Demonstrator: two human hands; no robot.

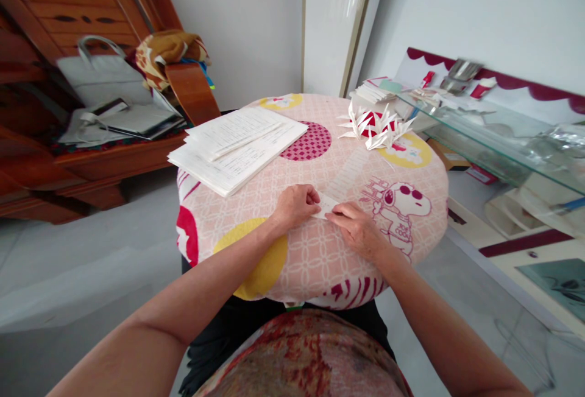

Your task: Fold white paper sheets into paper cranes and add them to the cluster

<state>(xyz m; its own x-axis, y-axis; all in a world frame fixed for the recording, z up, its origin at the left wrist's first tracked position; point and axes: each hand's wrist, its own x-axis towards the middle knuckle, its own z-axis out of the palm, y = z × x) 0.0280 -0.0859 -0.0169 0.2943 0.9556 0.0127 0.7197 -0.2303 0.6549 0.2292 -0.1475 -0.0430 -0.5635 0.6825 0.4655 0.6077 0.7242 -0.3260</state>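
Note:
A small white piece of paper (327, 204) lies on the round table (256, 214) with its pink patterned cloth, near the front edge. My left hand (296, 203) presses on the paper's left end with curled fingers. My right hand (357, 226) pinches its right end against the cloth. Both hands are closed on the paper. A pile of folded white paper shapes (375, 125) sits at the far right of the table. A stack of printed sheets (237, 147) lies at the far left.
A wooden bench (68, 159) with a grey bag (101, 74) and papers stands on the left. A glass shelf (493, 135) with cups and clutter runs along the right. A white standing appliance (333, 25) is behind the table.

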